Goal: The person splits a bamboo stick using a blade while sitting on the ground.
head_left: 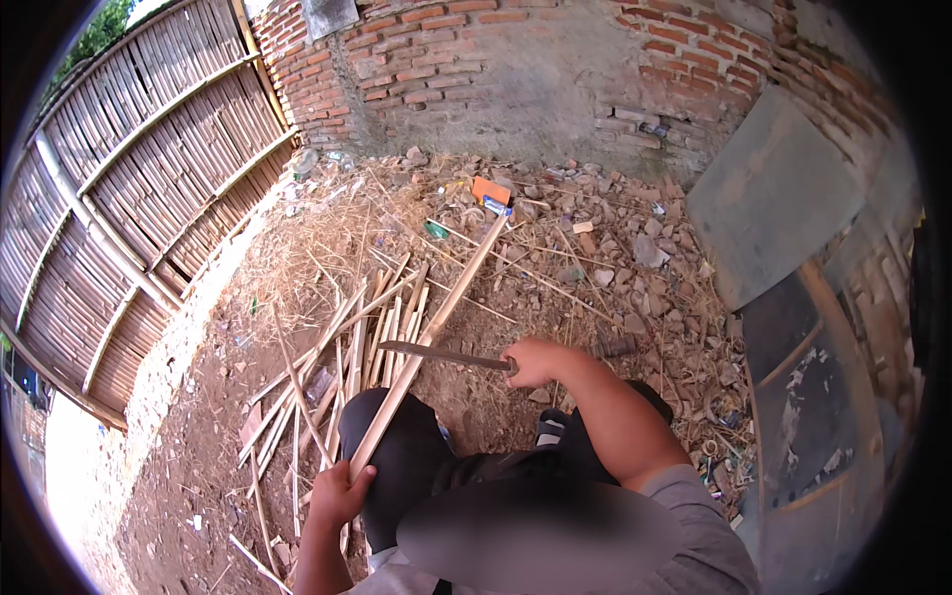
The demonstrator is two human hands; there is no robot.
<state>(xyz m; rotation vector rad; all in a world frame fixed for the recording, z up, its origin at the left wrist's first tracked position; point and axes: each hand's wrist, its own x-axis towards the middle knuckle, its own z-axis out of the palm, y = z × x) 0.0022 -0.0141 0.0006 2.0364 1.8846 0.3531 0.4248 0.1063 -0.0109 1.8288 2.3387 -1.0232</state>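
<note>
A long, pale split-bamboo strip (453, 300) slants from my left knee up to the far rubble. Its near end is in my left hand (340, 493), whose fingers are closed around it. My right hand (533, 363) grips the handle of a machete (451, 355), most of the handle hidden inside the fist. The dark blade points left and lies across the strip at about its middle; whether it touches the wood I cannot tell. Beside my left leg, a loose heap of bamboo strips (355, 352) lies on the dirt at mixed angles.
Stones, dry straw and litter cover the ground, with an orange piece (491, 190) at the strip's far end. A brick wall (516, 79) closes off the back. To the left stands a bamboo fence (149, 149); grey panels (778, 198) lean at the right.
</note>
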